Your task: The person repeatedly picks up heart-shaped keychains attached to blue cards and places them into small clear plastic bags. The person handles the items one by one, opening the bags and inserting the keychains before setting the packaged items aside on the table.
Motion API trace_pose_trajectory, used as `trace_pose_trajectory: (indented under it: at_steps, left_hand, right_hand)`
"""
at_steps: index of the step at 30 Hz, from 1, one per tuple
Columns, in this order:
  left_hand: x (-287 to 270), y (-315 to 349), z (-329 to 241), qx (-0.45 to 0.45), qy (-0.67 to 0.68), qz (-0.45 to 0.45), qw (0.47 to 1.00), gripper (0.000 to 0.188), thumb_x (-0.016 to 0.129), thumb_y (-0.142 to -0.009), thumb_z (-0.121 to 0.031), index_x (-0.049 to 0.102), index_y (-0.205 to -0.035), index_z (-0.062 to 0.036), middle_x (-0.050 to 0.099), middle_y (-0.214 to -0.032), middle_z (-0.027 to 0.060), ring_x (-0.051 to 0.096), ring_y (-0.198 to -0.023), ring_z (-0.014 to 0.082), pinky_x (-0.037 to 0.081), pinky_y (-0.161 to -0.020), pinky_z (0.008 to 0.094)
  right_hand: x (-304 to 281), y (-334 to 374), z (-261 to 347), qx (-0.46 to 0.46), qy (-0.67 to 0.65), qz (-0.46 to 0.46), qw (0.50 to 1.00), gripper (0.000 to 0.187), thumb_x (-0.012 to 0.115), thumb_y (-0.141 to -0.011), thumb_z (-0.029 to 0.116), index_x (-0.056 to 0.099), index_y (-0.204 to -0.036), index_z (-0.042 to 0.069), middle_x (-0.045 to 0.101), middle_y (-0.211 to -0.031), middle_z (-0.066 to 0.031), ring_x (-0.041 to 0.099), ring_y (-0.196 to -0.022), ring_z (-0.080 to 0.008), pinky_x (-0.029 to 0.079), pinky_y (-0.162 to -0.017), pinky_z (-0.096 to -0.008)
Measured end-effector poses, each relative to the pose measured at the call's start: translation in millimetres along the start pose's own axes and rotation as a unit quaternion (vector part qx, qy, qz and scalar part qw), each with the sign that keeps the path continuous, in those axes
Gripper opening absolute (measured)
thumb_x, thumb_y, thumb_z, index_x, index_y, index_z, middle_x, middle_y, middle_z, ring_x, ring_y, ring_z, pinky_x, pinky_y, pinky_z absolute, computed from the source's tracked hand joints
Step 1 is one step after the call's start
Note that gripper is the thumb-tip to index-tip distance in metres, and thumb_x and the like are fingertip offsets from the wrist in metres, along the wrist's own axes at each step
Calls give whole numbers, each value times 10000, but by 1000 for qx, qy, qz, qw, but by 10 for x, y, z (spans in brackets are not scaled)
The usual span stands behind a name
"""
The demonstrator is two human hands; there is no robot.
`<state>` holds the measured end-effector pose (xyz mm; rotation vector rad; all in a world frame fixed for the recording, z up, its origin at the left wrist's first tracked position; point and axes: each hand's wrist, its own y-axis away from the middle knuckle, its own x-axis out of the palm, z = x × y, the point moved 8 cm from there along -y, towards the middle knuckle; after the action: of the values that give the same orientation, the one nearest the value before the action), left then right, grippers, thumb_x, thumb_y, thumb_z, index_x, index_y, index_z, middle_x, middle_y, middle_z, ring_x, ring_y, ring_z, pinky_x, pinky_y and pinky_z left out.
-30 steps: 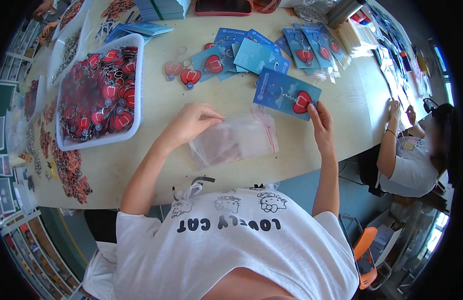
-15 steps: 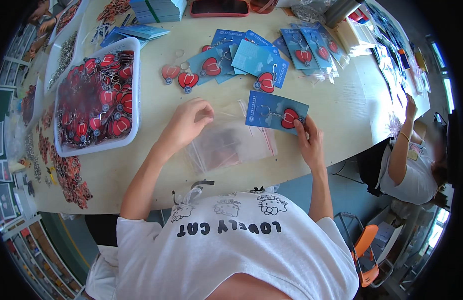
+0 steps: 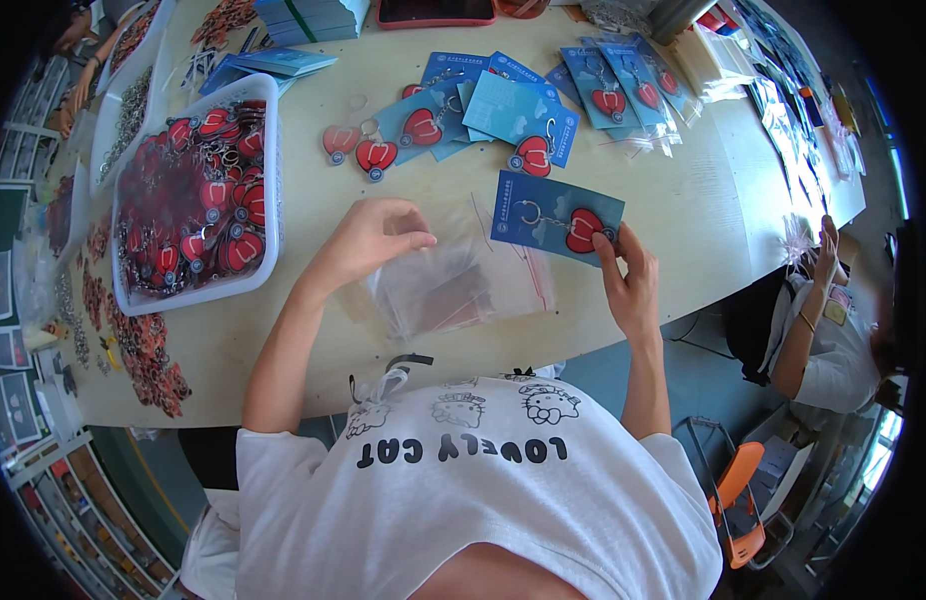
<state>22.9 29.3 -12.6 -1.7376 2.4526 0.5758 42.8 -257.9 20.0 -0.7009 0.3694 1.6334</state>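
My right hand (image 3: 631, 275) pinches the lower right corner of a blue card (image 3: 511, 213). On this card lies a keychain with a red heart-shaped charm (image 3: 584, 230), its metal ring and chain stretching to the left. My left hand (image 3: 375, 240) is curled, thumb toward the fingers, at the upper left of a clear plastic bag (image 3: 513, 285) and appears to grip its edge; the fingertips are partly hidden. More bags seem to lie beneath it. Card and bag are close, the card just above the bag's right part.
A white bin (image 3: 273, 200) of red keychains stands at the left. Beyond my hands lie loose keychains (image 3: 376, 155), blue cards (image 3: 513, 108) and bagged cards (image 3: 623, 95). A card stack (image 3: 313, 22) and a phone (image 3: 436, 10) are at the back. Another person (image 3: 833, 340) sits at the right.
The card in my right hand has shifted slightly right and tilted a little. My left hand has moved slightly right, and the plastic bag beside it has changed shape.
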Motion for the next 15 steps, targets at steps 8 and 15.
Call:
trace_pose_trajectory:
  at_steps: [8,15]
  left_hand:
    - [-42,112,-106,-6,111,22,994,97,708,-807,-103,693,-794,-8,671,-726,45,611,-691,75,467,-637,210]
    - [36,-40,72,-46,140,13,989,141,724,-797,-144,698,-809,-6,683,-738,60,632,-674,94,482,-655,214]
  right_hand:
    - [-23,-35,-192,94,-247,32,964,201,562,-937,165,578,-972,-32,609,-835,-32,516,-758,-83,419,-687,-249]
    - [209,-274,-111,66,-263,102,957,326,517,-968,226,559,-1155,-37,615,-977,-13,497,-866,-63,399,-779,-232]
